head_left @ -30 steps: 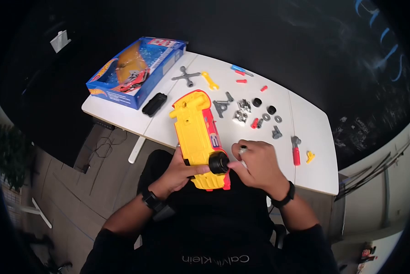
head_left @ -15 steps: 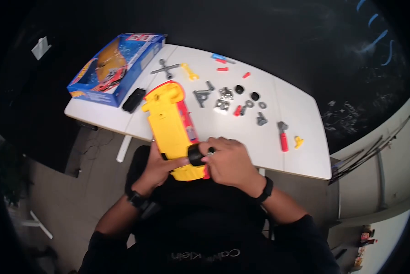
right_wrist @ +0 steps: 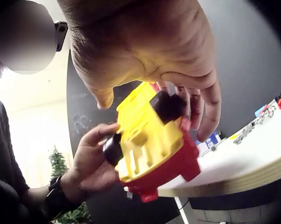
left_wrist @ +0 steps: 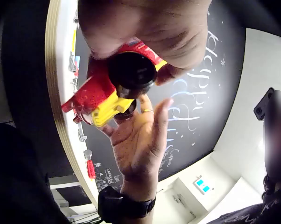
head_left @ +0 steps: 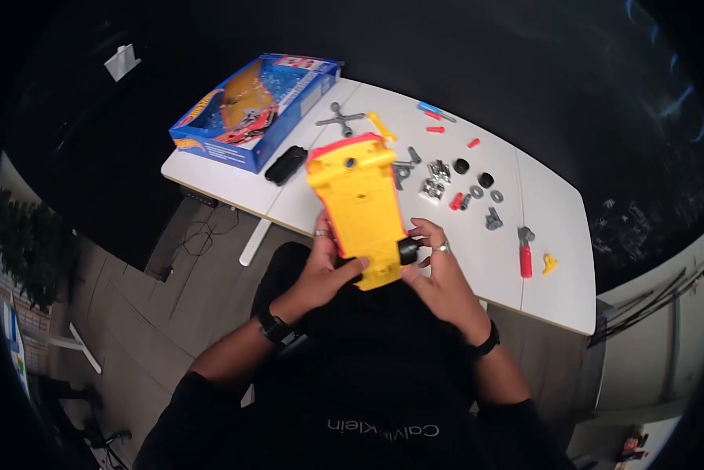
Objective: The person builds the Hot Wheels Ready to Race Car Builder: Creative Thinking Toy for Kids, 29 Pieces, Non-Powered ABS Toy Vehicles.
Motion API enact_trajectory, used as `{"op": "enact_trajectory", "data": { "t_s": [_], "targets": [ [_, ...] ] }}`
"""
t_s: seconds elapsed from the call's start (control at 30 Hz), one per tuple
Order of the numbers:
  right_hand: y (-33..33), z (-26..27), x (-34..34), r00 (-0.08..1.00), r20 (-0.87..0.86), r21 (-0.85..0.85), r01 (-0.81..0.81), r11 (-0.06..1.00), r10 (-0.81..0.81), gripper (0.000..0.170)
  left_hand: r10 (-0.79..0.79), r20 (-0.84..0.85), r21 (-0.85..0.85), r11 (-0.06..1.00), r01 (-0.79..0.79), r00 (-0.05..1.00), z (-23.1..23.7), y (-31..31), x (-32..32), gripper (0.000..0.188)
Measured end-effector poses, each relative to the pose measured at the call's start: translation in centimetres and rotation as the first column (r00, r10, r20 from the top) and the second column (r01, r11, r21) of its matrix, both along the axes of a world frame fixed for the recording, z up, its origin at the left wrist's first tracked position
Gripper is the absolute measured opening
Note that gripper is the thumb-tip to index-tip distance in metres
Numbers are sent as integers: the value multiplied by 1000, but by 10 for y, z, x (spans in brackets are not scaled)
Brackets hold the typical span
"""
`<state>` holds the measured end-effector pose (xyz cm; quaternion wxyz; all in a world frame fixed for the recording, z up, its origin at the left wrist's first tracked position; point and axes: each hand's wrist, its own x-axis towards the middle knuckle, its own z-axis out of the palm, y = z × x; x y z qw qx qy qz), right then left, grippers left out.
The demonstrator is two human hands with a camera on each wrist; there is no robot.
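Held upside down over the table's front edge, the toy car [head_left: 363, 204] shows its yellow underside and red body. My left hand [head_left: 320, 270] grips its near end from the left side, thumb over the underside. Near the black wheel [head_left: 407, 251] on the right side is my right hand [head_left: 446, 286], its fingers spread and loosely bent. In the left wrist view the right hand [left_wrist: 138, 144] has its thumb standing away from the car. The right wrist view shows black wheels on both sides, one [right_wrist: 113, 149] beside the left hand [right_wrist: 91, 163].
On the white table [head_left: 461, 251] lie a grey cross wrench [head_left: 340, 120], yellow wrench [head_left: 380, 127], black tray [head_left: 287, 165], silver parts [head_left: 433, 188], loose black tyres [head_left: 461, 166], a red-handled tool [head_left: 526, 261] and a yellow piece [head_left: 550, 264]. A blue box [head_left: 251, 153] stands at the left.
My right hand's fingers have uncurled and spread beside the wheel. The car has turned, showing its underside more squarely. The head view has shifted.
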<state>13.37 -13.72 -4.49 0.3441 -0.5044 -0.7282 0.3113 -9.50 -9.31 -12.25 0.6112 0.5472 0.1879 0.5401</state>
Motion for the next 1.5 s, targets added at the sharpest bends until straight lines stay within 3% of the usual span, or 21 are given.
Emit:
{"op": "enact_trajectory", "data": {
  "t_s": [0.07, 0.1, 0.2, 0.33, 0.47, 0.5, 0.53, 0.6, 0.7, 0.73, 0.77, 0.8, 0.87, 0.9, 0.93, 0.97, 1.1, 1.2, 1.4, 1.47, 1.5],
  "targets": [
    [-2, -8, -19, 998, 57, 296, -26, 955, 9, 95, -63, 20, 21, 998, 62, 998, 11, -9, 4, 100],
    [-2, -18, -21, 999, -42, 161, 31, 987, -24, 107, -96, 55, -13, 995, 97, 994, 12, -13, 5, 100],
    [-2, -11, -17, 967, -247, 76, -43, 996, 60, 97, -199, 113, -129, 969, 213, 974, 30, -15, -3, 95],
    [0, -18, -11, 815, -564, -13, -168, 986, 132, 84, -274, -35, 27, 961, 275, 961, 26, -8, -10, 96],
    [-4, -23, -29, 917, -328, 60, -218, 974, 226, 66, -409, 132, -328, 841, 429, 903, 22, -12, -21, 108],
    [-4, -24, -33, 911, -291, 24, -298, 954, 292, 65, -422, 268, -333, 803, 494, 866, 15, -10, -22, 116],
    [-6, -25, -37, 897, -259, -19, -376, 926, 359, 65, -437, 369, -143, 845, 515, 820, 32, -11, -5, 118],
    [-12, -18, -40, 884, -353, -127, -369, 921, 306, 63, -500, 257, -105, 836, 538, 827, 25, -3, -11, 120],
    [5, -5, -21, 929, 83, -137, -348, 928, 360, 54, -334, 355, -186, 890, 416, 873, 22, -7, -6, 115],
    [13, 11, -9, 935, 39, -173, -341, 924, 352, 39, -334, 358, -187, 889, 417, 872, 21, -7, -6, 115],
    [30, 4, 12, 954, 45, -16, -296, 955, 297, 38, -293, 333, -211, 904, 373, 897, 20, -6, -8, 109],
    [53, -1, 37, 988, 91, -74, -118, 990, 124, 43, -251, 306, -232, 916, 327, 919, 20, -5, -11, 103],
    [108, 0, 102, 923, 363, 121, 91, 989, -129, 39, -275, 333, -212, 910, 356, 902, 11, 0, -13, 97],
    [133, 6, 130, 852, 458, 109, 228, 968, -252, 30, -273, 335, -247, 898, 364, 902, 10, 1, -14, 97],
    [161, -7, 162, 729, 558, 316, 256, 914, -397, 29, -272, 336, -280, 885, 371, 902, 10, 1, -15, 97],
    [171, 6, 165, 671, 610, 238, 354, 905, -422, 39, -271, 336, -277, 887, 369, 902, 10, 0, -16, 97],
    [230, -17, 187, 735, 641, 267, 55, 962, -220, 55, -260, 368, -328, 862, 387, 892, 9, 2, -11, 94],
    [252, -28, 176, 723, 675, 79, 124, 989, -145, 57, -250, 400, -354, 845, 400, 882, 6, 5, -12, 91],
    [274, -37, 174, 627, 748, 171, 131, 977, -215, 35, -233, 308, -386, 856, 345, 922, 9, 2, -14, 89],
    [254, -3, 143, 831, 493, 316, 105, 943, -258, 35, -204, 277, -420, 853, 310, 939, 14, 1, -14, 87],
    [228, 31, 106, 847, 444, 205, 222, 953, -293, 38, -191, 246, -449, 846, 286, 950, 16, 0, -14, 86]
  ]
}}
